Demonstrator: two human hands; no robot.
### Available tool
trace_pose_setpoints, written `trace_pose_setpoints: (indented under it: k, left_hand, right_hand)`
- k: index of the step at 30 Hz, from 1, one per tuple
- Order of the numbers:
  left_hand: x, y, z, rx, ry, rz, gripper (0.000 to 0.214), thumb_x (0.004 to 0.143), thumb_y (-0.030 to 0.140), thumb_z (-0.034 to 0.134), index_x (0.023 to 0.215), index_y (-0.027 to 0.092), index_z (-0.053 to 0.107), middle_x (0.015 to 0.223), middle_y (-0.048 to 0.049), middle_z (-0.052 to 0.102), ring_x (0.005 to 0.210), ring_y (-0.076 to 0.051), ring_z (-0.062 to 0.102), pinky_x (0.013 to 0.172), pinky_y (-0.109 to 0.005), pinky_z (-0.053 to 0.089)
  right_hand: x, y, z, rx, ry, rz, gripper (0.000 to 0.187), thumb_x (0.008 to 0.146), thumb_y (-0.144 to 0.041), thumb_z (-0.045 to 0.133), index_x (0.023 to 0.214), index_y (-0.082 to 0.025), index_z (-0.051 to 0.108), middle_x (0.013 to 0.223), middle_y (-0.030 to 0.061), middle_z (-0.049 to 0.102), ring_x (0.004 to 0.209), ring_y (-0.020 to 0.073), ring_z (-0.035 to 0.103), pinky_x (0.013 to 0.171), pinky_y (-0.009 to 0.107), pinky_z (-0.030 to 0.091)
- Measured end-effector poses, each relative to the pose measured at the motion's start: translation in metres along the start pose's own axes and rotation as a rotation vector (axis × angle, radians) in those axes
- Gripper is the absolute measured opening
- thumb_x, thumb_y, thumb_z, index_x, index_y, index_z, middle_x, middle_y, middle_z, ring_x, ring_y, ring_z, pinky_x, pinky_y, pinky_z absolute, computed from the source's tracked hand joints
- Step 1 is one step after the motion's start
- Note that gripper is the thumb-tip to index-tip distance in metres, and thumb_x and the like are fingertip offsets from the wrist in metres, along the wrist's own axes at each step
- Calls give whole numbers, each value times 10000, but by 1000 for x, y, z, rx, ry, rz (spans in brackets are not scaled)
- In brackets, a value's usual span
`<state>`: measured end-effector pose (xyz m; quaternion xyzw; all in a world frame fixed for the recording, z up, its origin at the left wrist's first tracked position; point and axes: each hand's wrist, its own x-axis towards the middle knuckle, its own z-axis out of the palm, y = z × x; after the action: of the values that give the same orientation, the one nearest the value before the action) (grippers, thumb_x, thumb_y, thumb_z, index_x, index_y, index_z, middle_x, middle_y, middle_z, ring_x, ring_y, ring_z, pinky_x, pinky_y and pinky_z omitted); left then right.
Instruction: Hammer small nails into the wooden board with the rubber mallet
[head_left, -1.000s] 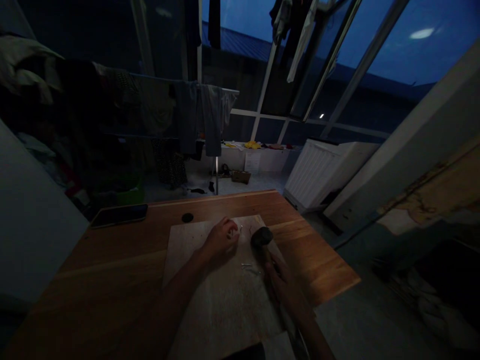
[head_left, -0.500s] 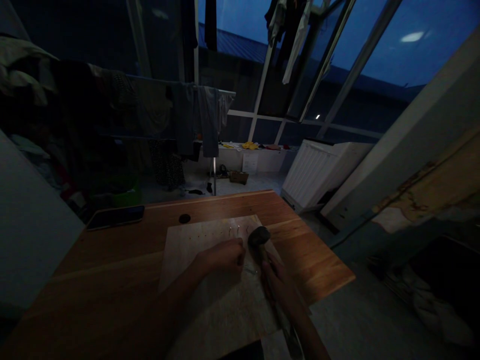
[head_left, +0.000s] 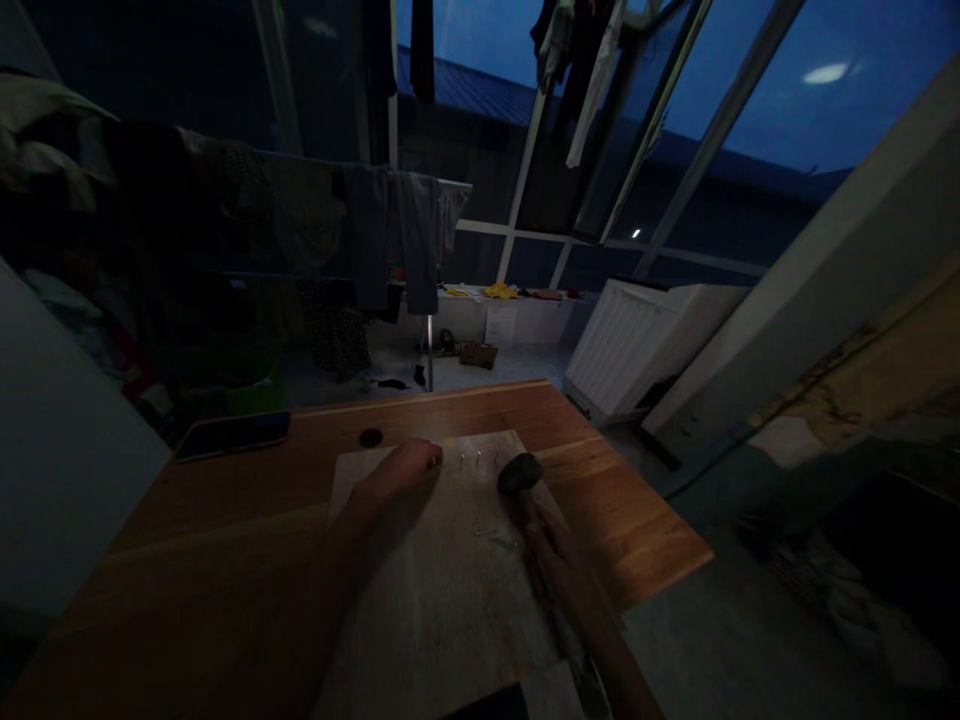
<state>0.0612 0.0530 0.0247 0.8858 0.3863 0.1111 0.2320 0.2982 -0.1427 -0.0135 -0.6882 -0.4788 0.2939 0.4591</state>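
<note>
A black, flat, rectangular phone lies at the far left of the brown wooden table. Next comes a dark round spot in the tabletop, just beyond a pale rectangular wooden board. The left hand is over the board's far part, its fingertips pinched together on what looks like a thin, shiny metal nail. Right of it, three slim standing nails make a row along the board's far edge, the rightmost looking bent. Nearer the person, loose silvery nails lie on the board. The right hand is wrapped around the handle of a dark, blunt-headed hammer; its head is at the board's right side, whether touching I cannot tell.
</note>
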Motion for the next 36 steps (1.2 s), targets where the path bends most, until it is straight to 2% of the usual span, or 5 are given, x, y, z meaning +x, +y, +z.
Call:
trace_pose_setpoints:
  k: [8,13,20,27,36]
  left_hand:
    - [0,4,5,74,84,30,238,841,80,534,752,169,735,828,-81,709,767,-193,621,734,-276,440]
    - [6,-2,12,50,98,98,236,850,78,531,867,161,751,935,-97,723,860,-208,656,799,-282,470]
    - [11,-4,30,-222,182,96,243,840,109,569,962,166,772,1028,-98,743,944,-210,671,896,-311,499]
    - [10,-11,42,-545,282,-54,275,773,196,618,1008,135,747,800,-24,709,753,-167,637,708,-261,478]
    - [6,-13,42,-605,295,-45,335,762,225,631,1061,141,757,800,-18,724,767,-174,658,717,-266,489]
  right_hand:
    - [0,2,0,-6,-4,4,719,906,-696,498,1363,-172,680,1393,148,688,1325,325,616,1127,472,460]
    - [-1,-3,0,9,-13,11,735,887,-721,514,1367,-190,682,1356,142,712,1298,317,634,1111,465,475]
    - [-1,-6,-5,-5,-16,26,717,873,-738,549,1319,-202,718,1303,140,736,1242,339,669,1071,487,511]
    - [8,-27,16,43,-47,-46,703,888,-698,567,1328,-170,719,1357,158,711,1298,358,626,1115,515,471]
    - [31,-60,51,93,-158,-152,646,937,-625,519,1346,-152,681,808,50,740,802,250,705,738,337,573]
